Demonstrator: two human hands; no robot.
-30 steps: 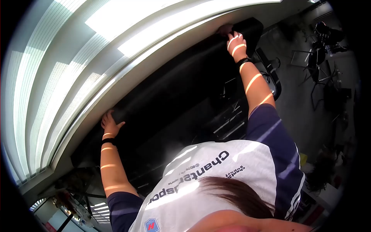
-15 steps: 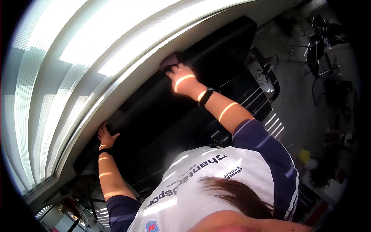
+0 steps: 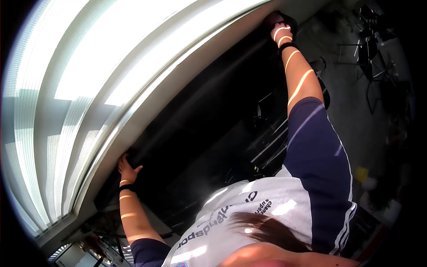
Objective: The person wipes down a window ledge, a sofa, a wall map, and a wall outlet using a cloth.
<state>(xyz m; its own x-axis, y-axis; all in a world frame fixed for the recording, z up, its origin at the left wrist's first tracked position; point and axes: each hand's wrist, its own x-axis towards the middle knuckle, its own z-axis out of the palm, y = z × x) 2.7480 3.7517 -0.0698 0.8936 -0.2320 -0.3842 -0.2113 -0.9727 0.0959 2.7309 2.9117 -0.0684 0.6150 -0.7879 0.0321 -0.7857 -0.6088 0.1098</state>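
My right hand (image 3: 282, 33), at the far end of a long black surface (image 3: 195, 107), presses on a dark purple cloth (image 3: 274, 18). Its fingers close over the cloth, and part of the cloth is hidden under them. At the near left end, my left hand (image 3: 128, 171) rests on the edge of the same black surface with fingers spread and thumb out, holding nothing. Both wrists wear a dark band.
White blinds (image 3: 84, 75) hang along the left above a pale sill (image 3: 178, 73) that borders the black surface. A dark chair (image 3: 369, 58) stands at the upper right on the grey floor (image 3: 344, 102). A yellow item (image 3: 361, 173) lies at the right.
My right hand has slid the cloth up and to the right along the black surface, the arm stretching out. My left hand stays on the edge, appearing slightly lower in view.
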